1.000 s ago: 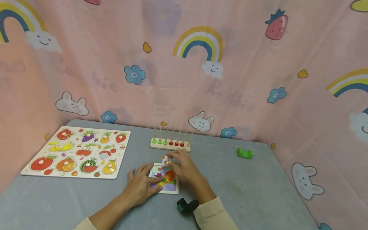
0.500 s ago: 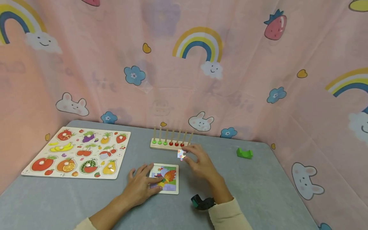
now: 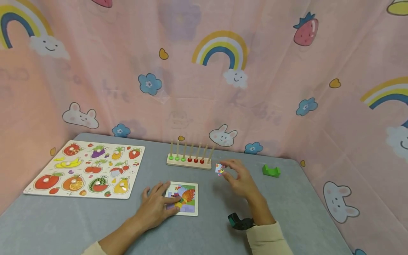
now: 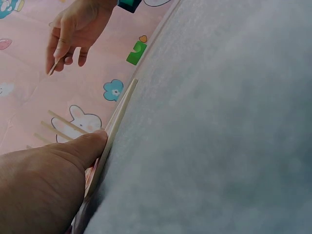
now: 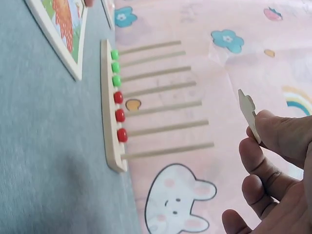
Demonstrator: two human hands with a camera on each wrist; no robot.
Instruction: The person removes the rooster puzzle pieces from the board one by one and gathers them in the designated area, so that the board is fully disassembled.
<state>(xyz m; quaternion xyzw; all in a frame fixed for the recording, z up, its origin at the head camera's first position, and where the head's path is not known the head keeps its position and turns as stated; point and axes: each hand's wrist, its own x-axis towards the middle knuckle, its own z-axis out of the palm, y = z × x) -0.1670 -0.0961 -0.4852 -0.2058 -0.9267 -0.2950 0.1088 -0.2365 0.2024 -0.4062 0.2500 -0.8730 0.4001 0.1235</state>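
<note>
My right hand (image 3: 239, 179) pinches a small jigsaw puzzle piece (image 3: 219, 169) between thumb and fingers, raised over the table right of the framed puzzle. In the right wrist view the puzzle piece (image 5: 248, 114) shows edge-on, thin and pale, with a rounded knob. My left hand (image 3: 156, 203) rests with spread fingers on the left side of the small framed jigsaw puzzle (image 3: 190, 199), covering part of its picture of an orange-brown hen. From the left wrist, the thumb (image 4: 92, 144) lies on the near edge of the wooden frame (image 4: 119, 109).
Behind the puzzle stands a wooden peg rack (image 3: 188, 162) with green and red beads on upright rods. A large fruit knob puzzle board (image 3: 86, 170) lies at the left. A green notched block (image 3: 271, 171) sits at the right, near a patterned pink curtain (image 3: 271, 71).
My right hand has lifted the puzzle piece away from the frame's top edge and carried it to the right. My left hand has stayed in place on the framed puzzle.
</note>
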